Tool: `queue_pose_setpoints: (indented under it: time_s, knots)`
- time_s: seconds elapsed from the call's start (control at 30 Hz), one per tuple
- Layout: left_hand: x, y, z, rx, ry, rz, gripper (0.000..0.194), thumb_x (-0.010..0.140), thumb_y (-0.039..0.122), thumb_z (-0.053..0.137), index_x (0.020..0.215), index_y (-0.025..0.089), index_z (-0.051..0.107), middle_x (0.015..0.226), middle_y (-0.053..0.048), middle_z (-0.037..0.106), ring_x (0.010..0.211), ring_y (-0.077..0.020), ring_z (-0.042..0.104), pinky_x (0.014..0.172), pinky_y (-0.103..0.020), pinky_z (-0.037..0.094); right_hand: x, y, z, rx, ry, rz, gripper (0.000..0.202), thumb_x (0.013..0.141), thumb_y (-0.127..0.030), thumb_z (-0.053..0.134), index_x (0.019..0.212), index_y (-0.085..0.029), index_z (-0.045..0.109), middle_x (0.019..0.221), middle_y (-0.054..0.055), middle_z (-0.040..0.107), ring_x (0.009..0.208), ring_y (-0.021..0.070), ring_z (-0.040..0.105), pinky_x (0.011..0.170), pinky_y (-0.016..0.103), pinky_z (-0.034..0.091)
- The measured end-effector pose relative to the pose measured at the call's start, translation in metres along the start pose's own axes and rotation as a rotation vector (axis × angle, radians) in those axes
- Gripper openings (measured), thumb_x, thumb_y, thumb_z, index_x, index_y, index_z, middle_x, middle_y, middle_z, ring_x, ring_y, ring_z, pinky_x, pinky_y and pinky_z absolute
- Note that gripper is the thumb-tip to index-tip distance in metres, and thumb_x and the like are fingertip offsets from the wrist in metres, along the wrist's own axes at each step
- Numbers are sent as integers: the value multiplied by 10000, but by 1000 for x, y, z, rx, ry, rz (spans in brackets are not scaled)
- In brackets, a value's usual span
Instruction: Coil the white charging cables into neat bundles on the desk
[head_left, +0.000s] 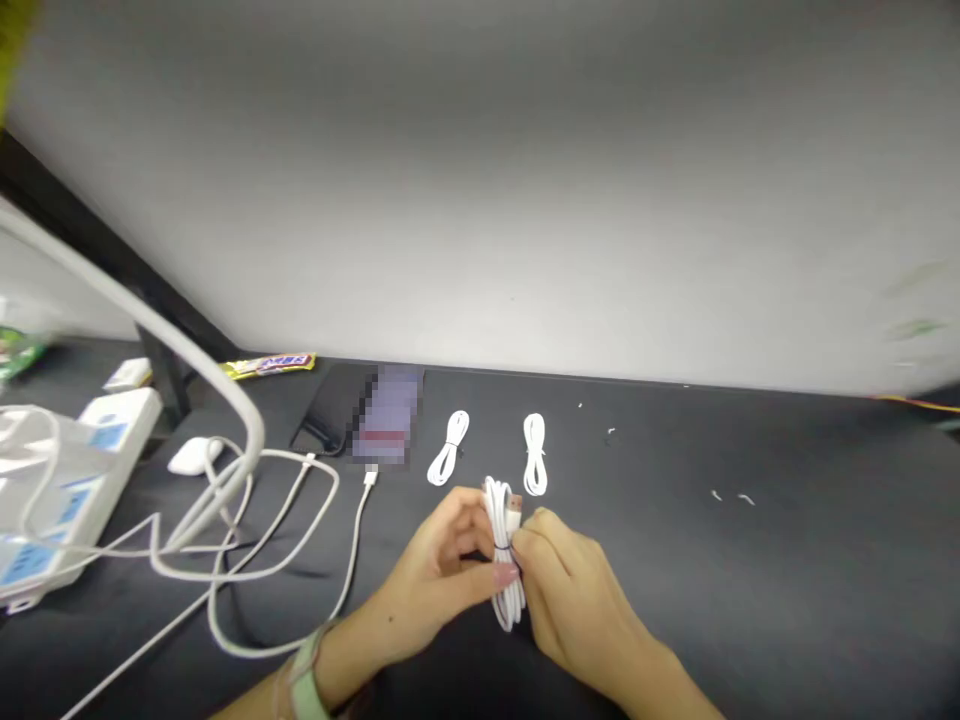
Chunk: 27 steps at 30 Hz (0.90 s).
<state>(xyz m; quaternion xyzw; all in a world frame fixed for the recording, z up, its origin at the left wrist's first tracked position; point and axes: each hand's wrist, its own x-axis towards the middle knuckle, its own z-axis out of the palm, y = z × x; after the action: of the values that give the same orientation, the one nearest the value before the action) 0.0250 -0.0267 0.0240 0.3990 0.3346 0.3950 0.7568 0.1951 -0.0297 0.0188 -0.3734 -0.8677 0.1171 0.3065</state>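
A white USB cable (506, 590), coiled into a long bundle with a dark tie round its middle, stands upright between my hands. My left hand (442, 560) grips it from the left, thumb pressed across the front and fingers behind. From the right, my right hand (574, 590) is closed at the tie, its fingertips pinched together beside the USB plug (514, 515); what lies inside the pinch is hidden. Just beyond my hands, two more coiled white cables, a left one (448, 450) and a right one (535, 455), lie flat on the black table.
Left of my hands, a phone (390, 415) and a dark phone (326, 410) have white cords plugged in. A looping white cord (247, 570) spreads toward a power strip (124, 430). A yellow snack wrapper (274, 364) lies at the wall. Small white scraps (745, 499) dot the right side.
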Motion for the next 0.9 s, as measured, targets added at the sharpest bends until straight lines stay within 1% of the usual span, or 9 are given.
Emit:
queue_pose_setpoints:
  time_s: [0.17,0.3,0.43,0.5,0.57,0.67,0.77,0.83,0.9]
  knots:
    - [-3,-8,4,111,81,110,375,780,195,672,1092,229,468,952,-27,556,917,-152,561,752,-262,495,-2,-2,0,151,-6,117,158,855,-69,347,823,-186,447,734,25,450,598,153,434,522,270,320]
    - [-5,-13,7,240,156,241,285,797,148,644,1009,240,477,940,11,569,871,-113,586,798,-256,512,-3,-6,0,266,6,191,172,870,-62,330,836,-192,437,756,21,448,622,149,454,551,274,341]
    - [-5,-14,7,364,222,329,280,771,132,664,990,225,517,932,11,579,840,-100,599,784,-226,519,-3,-6,2,327,1,210,167,879,-74,335,836,-195,442,776,26,455,648,154,466,574,282,354]
    - [-5,-14,6,364,228,318,272,771,141,665,988,220,521,930,3,587,844,-109,602,781,-236,522,-3,-4,1,352,-26,224,167,898,-92,322,849,-193,446,794,31,459,661,155,469,591,287,362]
    - [-3,-13,5,320,212,257,266,780,160,660,997,218,518,931,-6,591,860,-123,599,776,-255,523,-1,-2,-1,399,-69,265,175,927,-124,306,854,-192,450,810,33,460,687,156,475,621,292,373]
    - [1,-10,2,218,163,154,324,792,197,655,1081,218,509,922,-21,591,847,-131,583,732,-256,517,3,0,-7,501,-104,342,207,963,-187,301,830,-194,459,803,22,468,705,146,480,654,284,386]
    - [5,-8,-1,123,161,94,372,781,223,669,1116,201,508,890,-22,593,799,-120,573,703,-242,504,5,2,-12,558,-121,390,216,975,-218,305,868,-195,491,830,20,502,733,137,496,690,275,397]
    - [7,-7,-4,73,182,66,368,768,234,681,1092,193,511,870,-17,594,770,-116,578,679,-237,500,5,2,-14,543,-148,405,170,964,-239,351,915,-195,507,834,17,513,719,131,498,676,265,397]
    - [8,-8,-6,61,210,51,372,756,233,692,1077,189,508,857,-13,597,758,-116,588,668,-232,496,5,2,-12,503,-178,415,115,935,-274,433,935,-194,516,810,8,511,666,122,481,620,250,387]
